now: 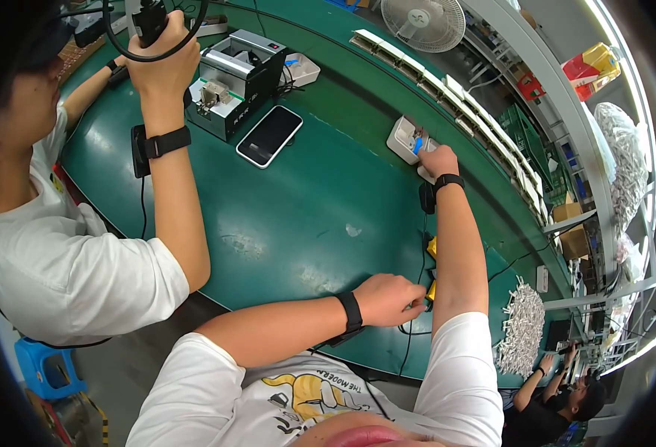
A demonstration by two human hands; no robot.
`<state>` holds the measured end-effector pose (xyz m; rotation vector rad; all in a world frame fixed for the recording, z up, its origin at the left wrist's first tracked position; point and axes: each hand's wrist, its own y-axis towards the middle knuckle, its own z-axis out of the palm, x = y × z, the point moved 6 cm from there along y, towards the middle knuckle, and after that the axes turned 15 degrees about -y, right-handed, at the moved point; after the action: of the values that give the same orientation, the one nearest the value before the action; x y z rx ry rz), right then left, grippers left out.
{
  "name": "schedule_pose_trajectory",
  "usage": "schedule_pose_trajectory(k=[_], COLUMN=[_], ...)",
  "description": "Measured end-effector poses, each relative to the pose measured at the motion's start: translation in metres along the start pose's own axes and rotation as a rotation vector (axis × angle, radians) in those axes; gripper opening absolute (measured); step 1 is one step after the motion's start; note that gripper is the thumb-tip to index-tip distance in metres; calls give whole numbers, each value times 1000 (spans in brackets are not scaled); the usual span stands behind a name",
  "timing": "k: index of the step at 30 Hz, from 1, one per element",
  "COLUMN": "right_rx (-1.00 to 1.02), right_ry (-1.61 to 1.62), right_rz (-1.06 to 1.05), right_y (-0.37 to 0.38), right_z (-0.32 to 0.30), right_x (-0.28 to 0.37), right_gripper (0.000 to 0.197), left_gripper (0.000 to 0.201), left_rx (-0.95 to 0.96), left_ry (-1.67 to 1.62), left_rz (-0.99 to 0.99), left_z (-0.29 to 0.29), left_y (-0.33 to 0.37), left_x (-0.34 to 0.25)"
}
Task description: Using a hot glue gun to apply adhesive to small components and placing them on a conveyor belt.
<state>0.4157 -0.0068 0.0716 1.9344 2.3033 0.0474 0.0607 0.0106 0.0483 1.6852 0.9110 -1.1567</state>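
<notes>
My right arm is stretched forward, and my right hand [440, 160] is closed, its fingertips down at a small white bin [401, 140]. A small blue piece [418, 144] shows right at those fingertips; what they pinch is hidden. A second pale container edge lies under the hand. Near the table's front edge, my left hand [390, 300] has its fingers curled in, and I cannot make out what is in them. Just beyond its fingertips lies a yellow and black tool [431, 289], partly behind my right forearm. Both my wrists wear black bands.
A phone [270, 136] lies on the green table [306, 208] beside a black and silver bench machine [235, 78]. At left, a co-worker's hand [163, 59] grips a black handle by a ring. Small silvery-white parts [523, 328] are heaped at right. Thin cables cross the table.
</notes>
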Motion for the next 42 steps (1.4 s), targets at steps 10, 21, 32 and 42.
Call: schedule_pose_trajectory(k=[10,21,32,42], right_rx=[-88,-126,-278,298], right_ry=[-53,248,463,371], right_rz=[-95,-779,-754,91], right_y=[-1,-204,-264,-295], right_z=[-21,-94,-114,-7], right_x=[17,117,41,-168], right_gripper=[33,19,23,62], left_gripper=[27,24,21,12], left_rx=[-5,-74,81,119], left_ry=[23,20,153,202], left_rz=[29,101,113,227], left_z=[2,1,13,4], left_y=[-1,-4,-5,-10], left_x=[2,6,10,-36])
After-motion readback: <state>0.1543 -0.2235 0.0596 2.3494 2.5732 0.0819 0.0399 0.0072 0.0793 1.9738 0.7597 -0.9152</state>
